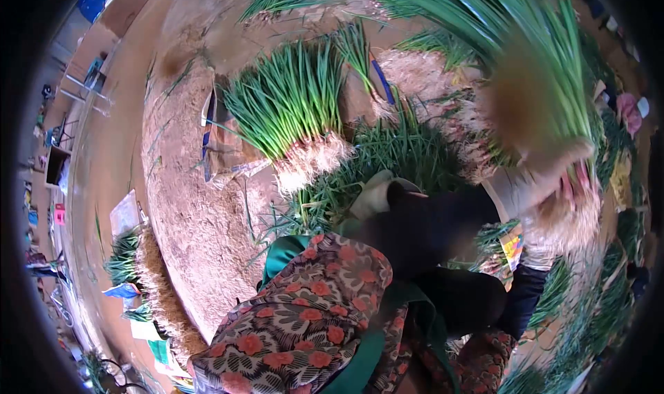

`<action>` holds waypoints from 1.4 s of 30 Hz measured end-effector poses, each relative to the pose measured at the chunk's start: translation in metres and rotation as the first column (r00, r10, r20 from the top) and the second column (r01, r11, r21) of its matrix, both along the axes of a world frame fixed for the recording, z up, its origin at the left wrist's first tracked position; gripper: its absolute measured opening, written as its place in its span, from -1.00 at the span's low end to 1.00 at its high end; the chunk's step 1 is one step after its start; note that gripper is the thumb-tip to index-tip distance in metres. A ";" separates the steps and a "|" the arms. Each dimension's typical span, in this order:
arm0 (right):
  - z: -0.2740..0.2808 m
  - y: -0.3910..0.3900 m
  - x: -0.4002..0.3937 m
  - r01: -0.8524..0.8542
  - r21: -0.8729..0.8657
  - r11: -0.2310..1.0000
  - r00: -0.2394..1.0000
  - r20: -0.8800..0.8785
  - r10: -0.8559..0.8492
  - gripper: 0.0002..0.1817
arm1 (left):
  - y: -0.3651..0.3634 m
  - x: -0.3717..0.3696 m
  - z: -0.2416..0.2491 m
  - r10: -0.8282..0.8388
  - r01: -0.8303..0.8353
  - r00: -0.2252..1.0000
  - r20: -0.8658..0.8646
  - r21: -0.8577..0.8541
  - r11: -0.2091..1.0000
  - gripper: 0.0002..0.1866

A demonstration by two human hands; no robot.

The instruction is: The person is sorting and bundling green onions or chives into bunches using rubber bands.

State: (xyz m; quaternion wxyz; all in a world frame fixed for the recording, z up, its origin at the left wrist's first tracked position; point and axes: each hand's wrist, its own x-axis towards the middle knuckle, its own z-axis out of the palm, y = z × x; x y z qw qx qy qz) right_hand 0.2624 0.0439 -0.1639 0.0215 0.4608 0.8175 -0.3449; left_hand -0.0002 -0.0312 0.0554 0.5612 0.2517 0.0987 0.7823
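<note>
My left hand point(529, 176), in a pale glove, is closed around a big bunch of spring onions point(567, 55) just above its roots. The long green leaves reach up to the top right of the head view. Pinkish stem bases and a shaggy tan root mass point(568, 217) hang below the glove. My right hand point(537, 257), also gloved, is right under the roots; its fingers are hidden behind them. A dark blurred spot covers part of the bunch near the left hand.
A trimmed-looking row of spring onions point(294, 103) leans upright on the ground to the left. Cut or loose greens point(408, 152) lie in front of me. A blue-handled tool point(382, 81) rests beyond. More bundles point(155, 283) line the left side. A floral apron point(297, 318) covers my lap.
</note>
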 end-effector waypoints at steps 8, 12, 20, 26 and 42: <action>0.011 0.002 -0.006 -0.031 -0.041 0.999 0.994 0.106 0.035 -0.64 | -0.069 -0.268 -0.109 0.175 -0.237 0.954 -0.245 -0.251 0.939 -0.66; 0.011 0.000 0.031 -0.115 -0.087 0.990 0.975 0.183 0.129 -0.63 | -0.145 -0.363 -0.227 0.230 -0.252 0.968 -0.103 -0.367 0.895 -0.48; 0.070 0.005 0.111 0.434 -0.648 0.626 0.897 0.249 -0.365 -0.66 | -0.247 -0.416 -0.533 0.573 -0.603 0.750 -0.332 -0.699 0.384 -0.92; 0.122 -0.005 -0.023 0.098 -0.105 0.990 0.922 0.384 -0.051 -0.59 | -0.270 -0.416 -0.528 0.206 -0.304 0.953 -0.224 -0.701 0.646 -0.60; -0.209 0.035 -0.044 0.198 0.786 0.585 0.764 0.251 -0.595 -0.60 | -0.259 -0.285 -0.408 0.083 -0.873 0.484 -0.871 -0.475 0.111 -0.42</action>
